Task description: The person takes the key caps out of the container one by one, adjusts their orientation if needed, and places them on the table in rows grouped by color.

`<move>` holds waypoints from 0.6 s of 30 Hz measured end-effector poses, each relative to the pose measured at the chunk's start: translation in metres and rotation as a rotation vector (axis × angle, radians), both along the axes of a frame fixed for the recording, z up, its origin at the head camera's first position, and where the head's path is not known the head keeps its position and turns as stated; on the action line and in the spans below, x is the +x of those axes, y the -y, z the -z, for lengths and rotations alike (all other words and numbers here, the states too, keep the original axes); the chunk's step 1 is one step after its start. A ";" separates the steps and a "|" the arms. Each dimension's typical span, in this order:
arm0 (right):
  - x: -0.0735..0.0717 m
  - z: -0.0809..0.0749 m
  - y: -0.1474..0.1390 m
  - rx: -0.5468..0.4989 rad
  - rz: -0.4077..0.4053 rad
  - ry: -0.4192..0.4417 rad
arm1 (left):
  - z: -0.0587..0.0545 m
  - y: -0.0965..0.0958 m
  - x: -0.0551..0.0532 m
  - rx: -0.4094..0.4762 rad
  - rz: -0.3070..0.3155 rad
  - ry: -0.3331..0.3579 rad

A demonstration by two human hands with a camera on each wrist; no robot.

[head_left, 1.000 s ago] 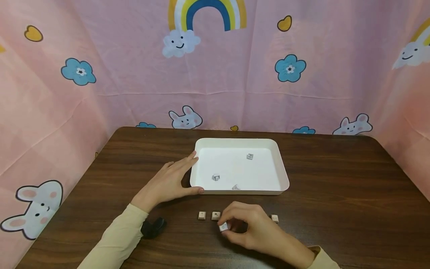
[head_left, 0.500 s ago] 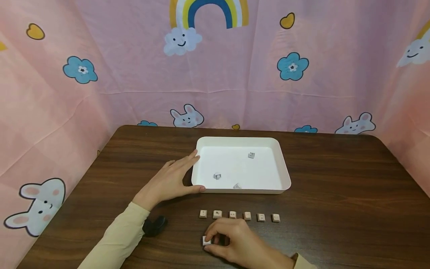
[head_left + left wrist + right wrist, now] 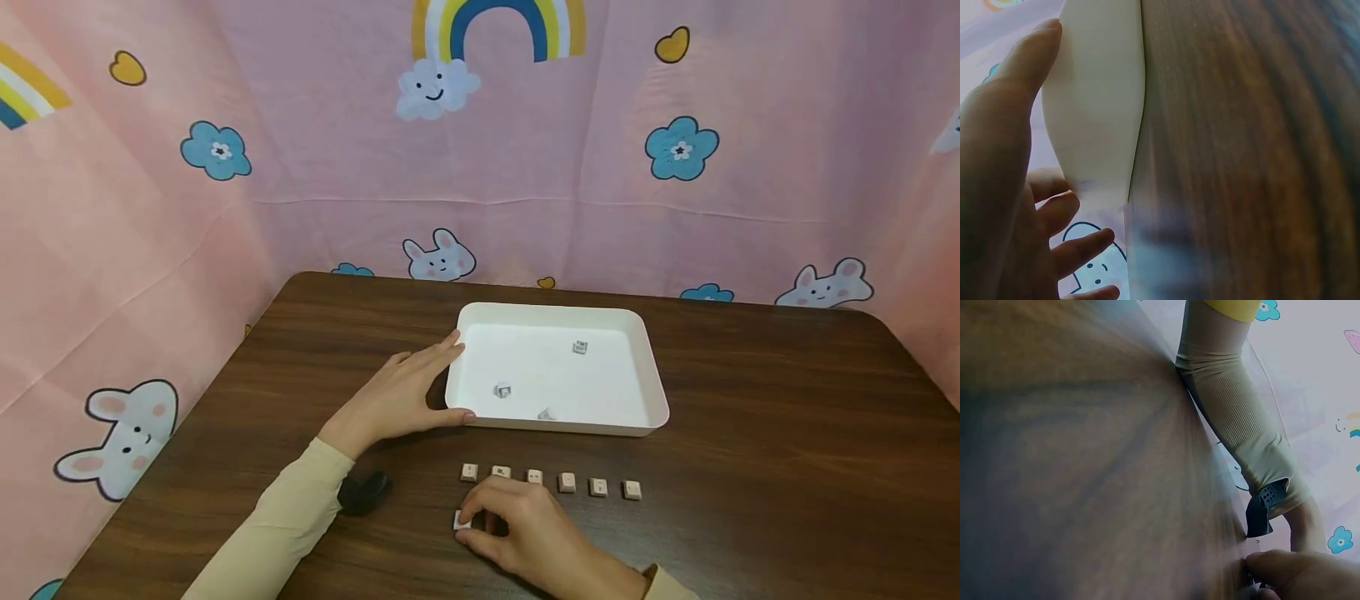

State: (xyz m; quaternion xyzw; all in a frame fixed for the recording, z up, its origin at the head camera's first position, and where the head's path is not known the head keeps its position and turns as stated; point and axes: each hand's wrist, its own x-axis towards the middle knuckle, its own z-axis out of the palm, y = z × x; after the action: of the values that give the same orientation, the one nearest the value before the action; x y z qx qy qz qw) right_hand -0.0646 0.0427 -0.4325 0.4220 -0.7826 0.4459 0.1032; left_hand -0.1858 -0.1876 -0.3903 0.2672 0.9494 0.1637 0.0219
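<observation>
My left hand (image 3: 393,400) rests at the left end of a white tray (image 3: 555,424), the thumb on its front corner and the fingers reaching along the side. In the left wrist view the thumb (image 3: 1032,53) touches the tray's rim, with the other fingers spread. My right hand (image 3: 525,525) pinches a white keycap (image 3: 461,520) between thumb and fingers, close over the table and nearer me than a row of keycaps. Fingertips hide part of it. In the row, one keycap (image 3: 469,472) is leftmost and another keycap (image 3: 632,490) rightmost, printed faces up.
Three small greyish pieces lie inside the tray, one a printed piece (image 3: 580,347) near its back. A black strap (image 3: 364,493) hangs at my left wrist over the brown wooden table (image 3: 765,417). A pink patterned curtain (image 3: 525,167) surrounds the table.
My right hand has carried the keycap left and toward me, away from the row, which now shows more fully. The head view has turned slightly left. My left hand keeps its place on the tray.
</observation>
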 end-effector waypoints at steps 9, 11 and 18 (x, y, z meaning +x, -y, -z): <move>0.001 -0.003 0.001 0.068 0.017 -0.033 | -0.004 0.001 0.003 0.009 -0.011 0.019; 0.001 -0.003 0.001 0.080 0.027 -0.049 | -0.004 0.001 0.003 0.007 -0.010 0.018; 0.001 -0.003 0.001 0.096 0.070 -0.074 | -0.002 -0.002 0.000 0.000 0.001 0.017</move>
State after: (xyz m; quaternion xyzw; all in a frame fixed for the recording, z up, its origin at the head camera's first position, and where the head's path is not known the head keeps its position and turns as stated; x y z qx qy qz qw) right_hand -0.0631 0.0421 -0.4297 0.4152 -0.8128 0.3883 0.1271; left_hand -0.1856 -0.1861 -0.3878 0.2661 0.9491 0.1660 0.0300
